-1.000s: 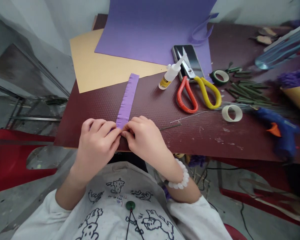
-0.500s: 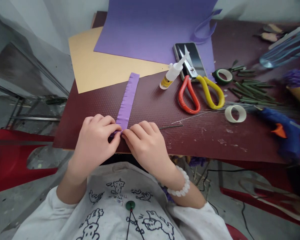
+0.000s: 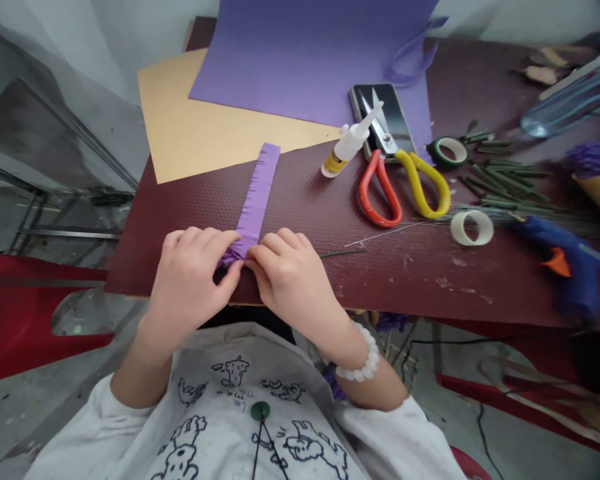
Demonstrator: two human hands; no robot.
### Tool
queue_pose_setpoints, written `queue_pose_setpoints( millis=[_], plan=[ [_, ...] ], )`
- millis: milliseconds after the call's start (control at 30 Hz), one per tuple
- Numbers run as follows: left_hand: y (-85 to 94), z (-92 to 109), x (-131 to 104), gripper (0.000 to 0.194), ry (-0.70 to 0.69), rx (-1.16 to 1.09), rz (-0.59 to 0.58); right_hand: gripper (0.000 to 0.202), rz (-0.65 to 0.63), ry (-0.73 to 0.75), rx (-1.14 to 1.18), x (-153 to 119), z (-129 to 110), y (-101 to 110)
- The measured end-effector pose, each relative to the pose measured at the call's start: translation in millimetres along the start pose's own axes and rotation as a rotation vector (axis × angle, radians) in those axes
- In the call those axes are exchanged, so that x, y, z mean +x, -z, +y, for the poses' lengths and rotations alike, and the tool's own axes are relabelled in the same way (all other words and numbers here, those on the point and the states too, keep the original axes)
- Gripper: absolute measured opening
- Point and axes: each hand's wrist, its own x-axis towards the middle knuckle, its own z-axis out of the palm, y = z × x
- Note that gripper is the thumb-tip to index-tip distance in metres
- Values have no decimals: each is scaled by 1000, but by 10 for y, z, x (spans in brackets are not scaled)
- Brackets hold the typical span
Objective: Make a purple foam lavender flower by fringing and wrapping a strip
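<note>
A purple fringed paper strip (image 3: 258, 193) lies lengthwise on the table, its cuts along the left edge. Its near end is bunched into a small frilly roll (image 3: 230, 255) between my hands. My left hand (image 3: 190, 280) pinches the fringed side of that roll with thumb and forefinger. My right hand (image 3: 295, 283) is closed at the strip's uncut edge, fingertips pressed together on the roll's base. A thin dark green wire stem (image 3: 345, 252) sticks out to the right from behind my right hand; its other end is hidden.
Beyond the strip lie tan paper (image 3: 180, 133) and a purple sheet (image 3: 300, 60). To the right are a glue bottle (image 3: 339, 155), scissors (image 3: 386, 150) on a phone (image 3: 403, 120), green tape (image 3: 449, 153), cut stems (image 3: 510, 180), a white roll (image 3: 472, 228) and a blue glue gun (image 3: 565, 253).
My left fingers have shifted and parted slightly, so more of the frilly rolled end shows. My right hand has moved up a little. The strip stays almost in place.
</note>
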Motion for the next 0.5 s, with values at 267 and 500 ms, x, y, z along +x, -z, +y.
queue_pose_setpoints(
  millis=[267, 500],
  plan=[
    [-32, 26, -36, 14, -60, 61, 55, 12, -121, -274, 236, 99, 29, 35],
    [-35, 53, 15, 17, -1, 63, 35, 17, 38, -135, 233, -35, 59, -15]
  ],
)
